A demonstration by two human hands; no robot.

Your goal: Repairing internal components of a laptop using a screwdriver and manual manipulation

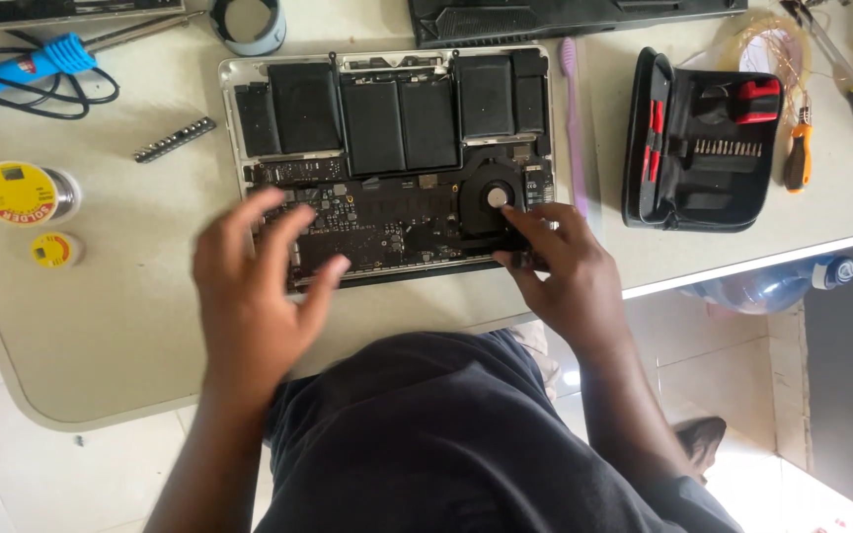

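At the far left of the bench lie a blue soldering iron with its black cable, a yellow solder spool and a smaller yellow roll. A dark strip of screwdriver bits lies beside them. In the middle, the opened laptop lies with its bottom cover off, showing black battery cells, the circuit board and a round fan. The left hand is open, with fingers spread over the left part of the board. The right hand has its fingers curled at the lower right corner of the laptop, near the fan; I cannot tell if it grips something. Further right lie a pink toothbrush and an open black tool case.
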